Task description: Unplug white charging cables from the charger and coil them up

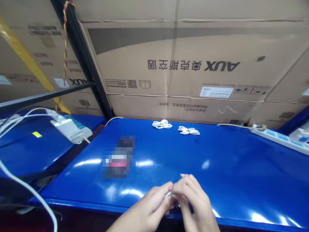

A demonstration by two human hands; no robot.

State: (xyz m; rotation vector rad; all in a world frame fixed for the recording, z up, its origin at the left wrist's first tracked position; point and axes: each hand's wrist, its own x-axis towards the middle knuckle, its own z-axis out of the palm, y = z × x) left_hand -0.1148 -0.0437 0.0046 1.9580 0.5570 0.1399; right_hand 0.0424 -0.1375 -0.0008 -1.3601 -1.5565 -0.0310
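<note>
At the near edge of the blue table, my left hand [153, 204] and my right hand [194, 198] meet with bent fingers. My left hand pinches a small white thing [168, 194], of which only a sliver shows between the fingers. The fingers of my right hand curl over the same spot, and they hide most of what is held. Farther back on the table lie two coiled white cables, one bundle [162, 124] left of the other bundle [189, 130].
A blurred-out dark and pink object [119, 158] lies on the table's left part. White power strips sit at the left [71, 130] and right [281, 137]. Large cardboard boxes [183, 45] form a wall behind, beside a black metal frame [98, 93]. A white cord [29, 187] hangs at left.
</note>
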